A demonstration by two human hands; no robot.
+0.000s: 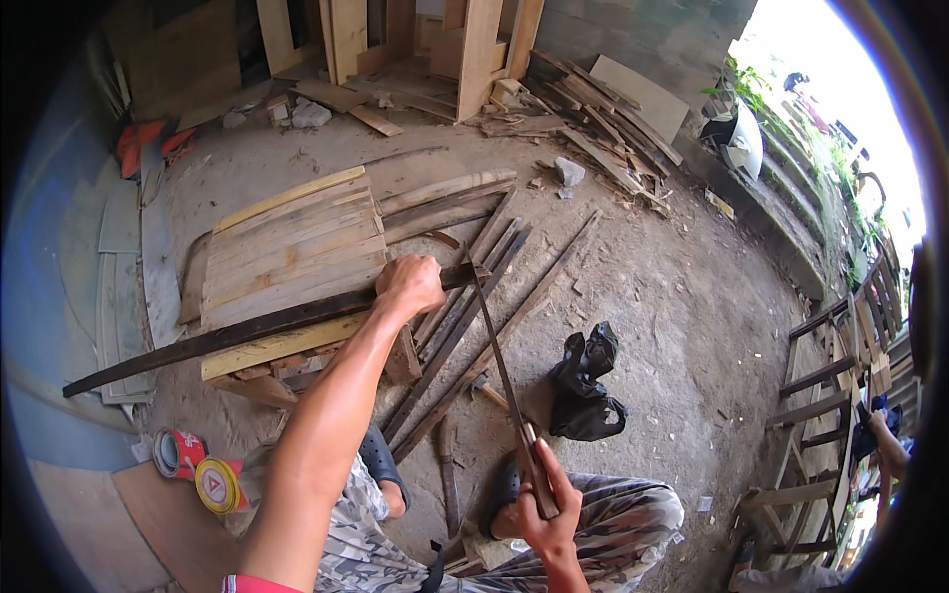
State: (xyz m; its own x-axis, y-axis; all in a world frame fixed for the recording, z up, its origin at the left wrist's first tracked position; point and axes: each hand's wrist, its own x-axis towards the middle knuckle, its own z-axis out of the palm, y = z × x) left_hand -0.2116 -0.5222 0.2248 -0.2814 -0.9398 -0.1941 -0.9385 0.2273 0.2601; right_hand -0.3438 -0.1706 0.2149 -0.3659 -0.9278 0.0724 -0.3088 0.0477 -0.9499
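Note:
My left hand (410, 287) is closed around a long dark wooden strip (247, 330) near its right end, pressing it onto a low bench (287, 247) topped with planks. The strip lies across the bench's near part, and its left end juts well past the edge. In my right hand (547, 509), low and right of centre, is the wooden handle of a handsaw. The thin saw blade (505, 361) slants up and away to the strip's right end, just beyond my left hand. Blade and strip appear to touch there; cut depth cannot be made out.
Several long wooden strips (539, 287) lie on the ground right of the bench. A black plastic bag (590, 410) sits nearby. Red can (178, 453) and yellow-lidded can (217, 486) stand at lower left. Scrap wood (603, 119) is piled behind; a wooden ladder-like frame (816, 376) and another person's arm (890, 445) are at right.

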